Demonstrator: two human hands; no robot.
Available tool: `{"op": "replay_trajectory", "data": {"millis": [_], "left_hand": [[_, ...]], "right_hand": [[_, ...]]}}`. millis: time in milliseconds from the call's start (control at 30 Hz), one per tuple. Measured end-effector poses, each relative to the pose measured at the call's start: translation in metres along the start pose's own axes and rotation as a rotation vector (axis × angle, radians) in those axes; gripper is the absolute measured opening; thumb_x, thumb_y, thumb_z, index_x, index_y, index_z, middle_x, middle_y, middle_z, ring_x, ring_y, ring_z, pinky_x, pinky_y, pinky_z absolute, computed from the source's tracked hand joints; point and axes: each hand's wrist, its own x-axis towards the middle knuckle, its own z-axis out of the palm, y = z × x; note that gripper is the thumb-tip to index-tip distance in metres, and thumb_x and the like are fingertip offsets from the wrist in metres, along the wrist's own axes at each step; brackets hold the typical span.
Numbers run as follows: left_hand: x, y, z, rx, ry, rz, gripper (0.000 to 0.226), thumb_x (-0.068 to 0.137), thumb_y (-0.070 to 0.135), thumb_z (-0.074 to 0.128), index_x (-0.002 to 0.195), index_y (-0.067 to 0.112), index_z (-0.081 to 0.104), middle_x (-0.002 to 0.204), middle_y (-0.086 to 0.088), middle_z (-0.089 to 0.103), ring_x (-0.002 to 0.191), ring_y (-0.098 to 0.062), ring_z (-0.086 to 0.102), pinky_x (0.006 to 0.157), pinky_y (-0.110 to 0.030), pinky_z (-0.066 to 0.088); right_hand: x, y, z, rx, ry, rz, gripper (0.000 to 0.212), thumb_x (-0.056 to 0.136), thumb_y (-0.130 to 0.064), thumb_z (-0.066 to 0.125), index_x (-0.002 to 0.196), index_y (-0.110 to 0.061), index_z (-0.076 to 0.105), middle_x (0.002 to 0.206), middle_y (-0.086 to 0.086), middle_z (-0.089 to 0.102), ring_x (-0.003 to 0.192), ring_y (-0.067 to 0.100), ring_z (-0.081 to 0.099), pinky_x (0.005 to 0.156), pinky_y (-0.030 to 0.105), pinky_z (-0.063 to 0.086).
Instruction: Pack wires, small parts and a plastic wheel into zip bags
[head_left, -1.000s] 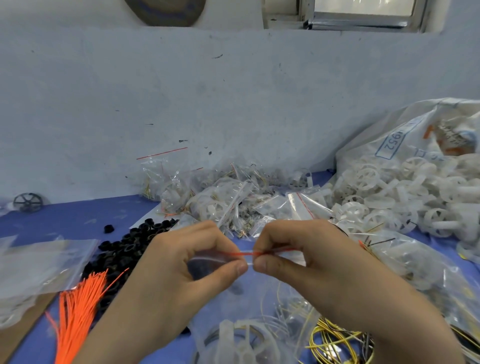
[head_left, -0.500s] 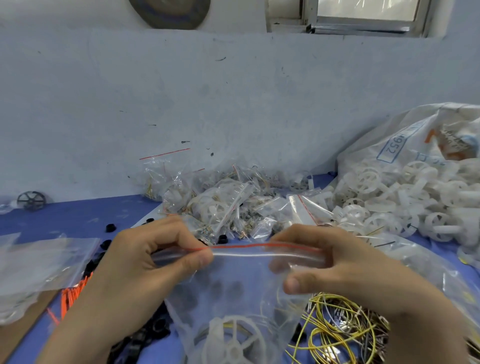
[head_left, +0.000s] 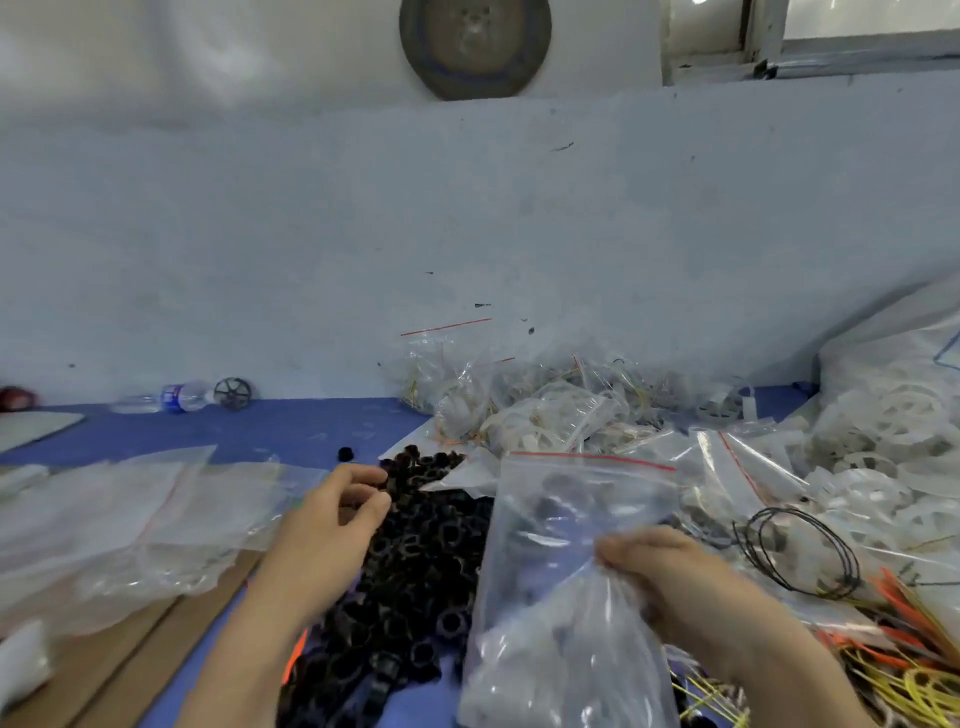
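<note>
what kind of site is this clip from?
Most likely a small workshop's kit-packing bench. Bulk stock lies loose on the blue table: a heap of black rings, white plastic wheels, and a pile of filled zip bags against the wall. The right hand holds another zip bag.

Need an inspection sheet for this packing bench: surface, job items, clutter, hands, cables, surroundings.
Surface: blue table top; brown board at the near left.
Job's things: zip bag with a red seal line, held upright; contents blurred. Pile of black ring parts beside it. White plastic wheels heaped at the right. Filled zip bags piled by the wall.
Clutter: empty bags at the left; water bottle lying down; dark wheel next to it.
Hands: right hand grips the zip bag; left hand over the black ring parts, fingers curled, any pinch unclear.
Cables: black wire loop; yellow wires; orange wires.
Surroundings: pale wall; round disc; window frame.
</note>
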Motion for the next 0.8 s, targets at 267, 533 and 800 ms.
{"op": "replay_trajectory", "data": {"millis": [267, 533, 800], "left_hand": [[0.092, -0.099, -0.046, 0.870, -0.155, -0.285, 0.030, 0.095, 0.024, 0.050, 0.120, 0.017, 0.065, 0.134, -0.012, 0.056, 0.124, -0.029, 0.051, 0.099, -0.029, 0.042], [0.103, -0.168, -0.044, 0.907, -0.355, -0.337, 0.041, 0.104, 0.038, 0.035, 0.136, 0.020, 0.055, 0.143, -0.013, 0.049, 0.131, -0.027, 0.045, 0.108, -0.032, 0.035], [0.085, -0.102, -0.045, 0.662, 0.591, 0.015, 0.015, 0.093, 0.017, 0.055, 0.082, 0.011, 0.063, 0.090, -0.019, 0.066, 0.075, -0.039, 0.057, 0.063, -0.037, 0.039]], "right_hand": [[0.001, -0.021, 0.000, 0.654, 0.122, -0.195, 0.078, 0.073, -0.044, 0.062, 0.143, -0.022, 0.035, 0.142, 0.015, 0.040, 0.126, 0.030, 0.048, 0.101, 0.042, 0.042], [-0.007, -0.017, -0.016, 0.606, 0.154, -0.172, 0.036, 0.091, -0.033, 0.056, 0.126, -0.026, 0.047, 0.132, 0.017, 0.050, 0.114, 0.035, 0.055, 0.092, 0.043, 0.046], [0.021, 0.009, 0.006, -0.281, 0.354, -0.253, 0.021, 0.090, -0.015, 0.059, 0.111, -0.018, 0.063, 0.105, 0.003, 0.065, 0.088, 0.019, 0.059, 0.076, 0.029, 0.047]]}}
